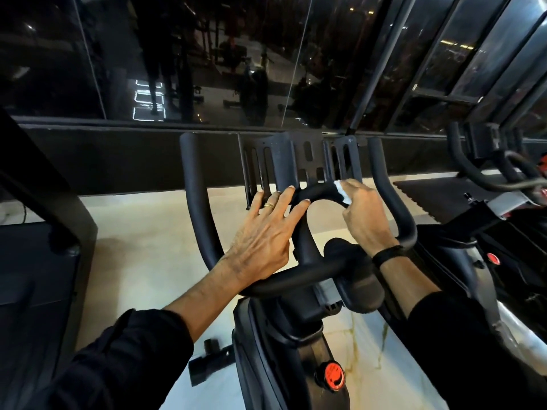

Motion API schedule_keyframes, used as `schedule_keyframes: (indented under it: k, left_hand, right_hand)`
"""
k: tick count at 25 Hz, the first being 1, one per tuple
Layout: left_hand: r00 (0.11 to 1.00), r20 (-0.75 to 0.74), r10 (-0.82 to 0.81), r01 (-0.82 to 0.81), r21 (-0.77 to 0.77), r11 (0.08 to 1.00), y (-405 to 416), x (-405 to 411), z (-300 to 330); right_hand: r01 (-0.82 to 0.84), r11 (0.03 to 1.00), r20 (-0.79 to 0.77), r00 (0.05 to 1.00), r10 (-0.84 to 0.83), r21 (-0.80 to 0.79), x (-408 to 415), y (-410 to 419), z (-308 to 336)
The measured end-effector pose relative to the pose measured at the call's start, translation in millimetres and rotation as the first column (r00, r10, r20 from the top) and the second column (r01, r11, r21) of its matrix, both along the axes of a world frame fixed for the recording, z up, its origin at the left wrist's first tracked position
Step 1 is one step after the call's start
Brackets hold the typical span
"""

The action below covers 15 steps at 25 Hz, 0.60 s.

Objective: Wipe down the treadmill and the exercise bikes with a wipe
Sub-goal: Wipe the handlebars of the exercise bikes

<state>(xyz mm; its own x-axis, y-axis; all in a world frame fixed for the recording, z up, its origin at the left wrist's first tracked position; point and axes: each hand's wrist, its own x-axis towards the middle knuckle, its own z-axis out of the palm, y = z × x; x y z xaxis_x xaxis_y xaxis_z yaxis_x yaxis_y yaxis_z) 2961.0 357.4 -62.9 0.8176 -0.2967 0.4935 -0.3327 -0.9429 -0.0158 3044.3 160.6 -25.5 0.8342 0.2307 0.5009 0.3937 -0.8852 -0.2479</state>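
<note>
Nearest the camera, two black sleeves reach forward over an exercise bike, whose red knob sits low on the frame. The left hand lies palm down on the handlebar, its grip open: the fingers are spread and nearly straight, the fingertips resting against the curved centre loop and the base of the slotted console bracket. A gold ring is on one finger. The right hand, with a black wristband, has its grip closed round the top of the centre loop, the fingers curled over a white wipe pressed against the black bar. Beyond the hands the two outer horns of the handlebar rise upright. At the right edge stands a second bike; at the left edge, a dark treadmill. Farthest off, a dark glass wall reflects the room.
</note>
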Motion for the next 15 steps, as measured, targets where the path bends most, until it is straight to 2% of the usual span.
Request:
schedule_keyframes:
  k: [4, 8, 11, 13, 15]
  left_hand:
    - [1.000, -0.008, -0.012, 0.012, 0.000, 1.000, -1, -2, -1]
    - [1.000, 0.002, -0.021, 0.021, -0.012, 1.000, -1, -3, 0]
    - [1.000, 0.003, -0.009, 0.009, -0.017, 1.000, -1, -4, 1]
    - [1.000, 0.003, -0.009, 0.009, -0.025, 1.000, -1, -4, 2]
    - [1.000, -0.007, -0.014, 0.013, -0.034, 0.999, -2, -4, 2]
  right_hand:
    - [0.119, 0.992, -0.120, 0.986, -0.115, 0.028, -10, -16, 10]
    - [0.309, 0.939, -0.215, 0.917, -0.337, -0.153, -22, -29, 13]
    - [0.344, 0.886, -0.296, 0.851, -0.434, -0.311, -44, -43, 15]
    - [0.366, 0.848, -0.296, 0.821, -0.488, -0.383, -52, -45, 25]
    - [0.432, 0.833, -0.235, 0.820, -0.523, -0.346, -51, -36, 37]
